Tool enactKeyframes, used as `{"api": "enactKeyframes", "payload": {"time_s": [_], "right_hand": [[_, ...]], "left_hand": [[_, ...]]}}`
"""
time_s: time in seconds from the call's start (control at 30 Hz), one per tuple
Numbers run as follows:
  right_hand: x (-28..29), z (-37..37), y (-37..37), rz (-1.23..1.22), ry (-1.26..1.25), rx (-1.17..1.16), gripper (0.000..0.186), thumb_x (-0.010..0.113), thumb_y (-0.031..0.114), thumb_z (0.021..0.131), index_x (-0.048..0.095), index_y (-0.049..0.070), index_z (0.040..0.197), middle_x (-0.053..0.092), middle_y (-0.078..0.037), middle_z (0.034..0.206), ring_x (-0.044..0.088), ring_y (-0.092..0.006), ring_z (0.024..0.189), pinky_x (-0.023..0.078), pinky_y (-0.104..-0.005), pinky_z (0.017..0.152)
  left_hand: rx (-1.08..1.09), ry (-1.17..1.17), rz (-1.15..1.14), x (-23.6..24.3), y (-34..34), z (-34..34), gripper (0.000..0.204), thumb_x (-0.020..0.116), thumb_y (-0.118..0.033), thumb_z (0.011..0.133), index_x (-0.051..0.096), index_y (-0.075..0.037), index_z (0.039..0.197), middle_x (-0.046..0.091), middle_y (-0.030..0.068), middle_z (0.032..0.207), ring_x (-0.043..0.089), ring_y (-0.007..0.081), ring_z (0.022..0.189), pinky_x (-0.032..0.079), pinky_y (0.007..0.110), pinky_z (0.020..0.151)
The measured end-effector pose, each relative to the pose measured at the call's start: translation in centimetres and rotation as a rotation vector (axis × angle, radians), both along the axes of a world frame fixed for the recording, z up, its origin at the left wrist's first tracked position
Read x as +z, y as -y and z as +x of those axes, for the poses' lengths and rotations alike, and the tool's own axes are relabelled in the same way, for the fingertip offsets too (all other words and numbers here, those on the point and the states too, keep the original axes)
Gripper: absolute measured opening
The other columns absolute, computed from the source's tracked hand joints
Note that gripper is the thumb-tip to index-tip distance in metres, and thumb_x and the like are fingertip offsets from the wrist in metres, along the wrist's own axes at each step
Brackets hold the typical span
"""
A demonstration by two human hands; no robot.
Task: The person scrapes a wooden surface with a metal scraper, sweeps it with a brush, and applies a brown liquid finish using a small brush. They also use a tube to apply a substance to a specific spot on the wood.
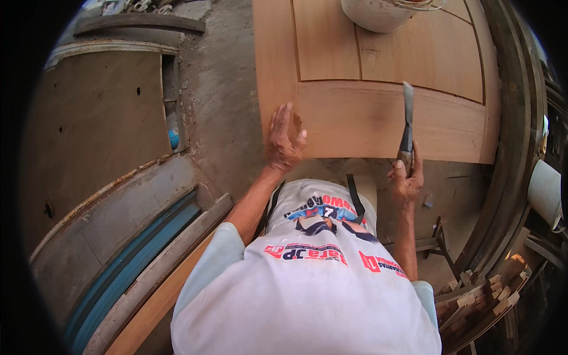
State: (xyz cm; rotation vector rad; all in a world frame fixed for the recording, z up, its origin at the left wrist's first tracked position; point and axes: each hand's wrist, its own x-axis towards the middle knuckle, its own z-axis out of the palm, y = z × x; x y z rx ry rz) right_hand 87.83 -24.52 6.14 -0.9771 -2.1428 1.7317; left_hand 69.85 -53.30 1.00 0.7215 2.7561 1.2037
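A wooden panelled door [367, 115] lies flat in front of me, its near edge close to my body. My left hand [286, 139] rests on its near left corner, fingers stretched out and thumb apart, holding nothing. Beside the thumb a darker brown patch [297, 122] shows on the wood. Over the door's near right part, my right hand [408, 174] is closed round the wooden handle of a putty knife [407, 121]. Its long, narrow dark blade points up and away from me, apart from the wood as far as I can see.
A white bucket [378, 15] with a wire handle stands on the door's far part. Long dark timbers [515, 130] run along the right, near a white container [545, 192] and stacked wood pieces [485, 302]. A large brown board [106, 118] lies left, with blue strips [133, 269] nearer me.
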Motion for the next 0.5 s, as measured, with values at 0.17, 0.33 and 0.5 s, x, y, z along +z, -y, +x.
{"api": "enactKeyframes", "payload": {"time_s": [0.17,0.33,0.5], "right_hand": [[-2.4,4.8,15.1,0.383,0.077,0.317,0.072,0.073,0.008,0.090,0.049,0.008,0.158,0.069,-0.021,0.118,0.071,-0.0386,0.104,0.059,-0.0428,0.090],[-3.4,7.9,21.2,0.506,0.161,0.441,0.075,0.076,0.008,0.087,0.052,0.015,0.158,0.064,-0.018,0.101,0.070,-0.0364,0.085,0.059,-0.0452,0.072],[-2.2,6.8,24.0,0.468,0.231,0.401,0.078,0.073,0.010,0.090,0.046,0.022,0.162,0.062,-0.017,0.102,0.070,-0.0375,0.087,0.059,-0.0474,0.071]], "left_hand": [[-0.264,-0.006,0.090,1.5,5.8,2.8,0.077,0.073,-0.018,0.091,0.042,-0.001,0.159,0.046,0.0211,0.161,0.040,0.0396,0.153,0.031,0.051,0.127],[-0.608,0.038,-0.120,2.3,9.3,7.7,0.086,0.077,-0.026,0.091,0.036,-0.003,0.163,0.028,0.0197,0.172,0.026,0.0384,0.160,0.024,0.052,0.129],[-0.618,0.061,-0.147,0.8,9.2,9.3,0.092,0.068,-0.051,0.097,0.031,-0.002,0.166,0.019,0.0197,0.176,0.016,0.0384,0.163,0.013,0.055,0.131]]}}
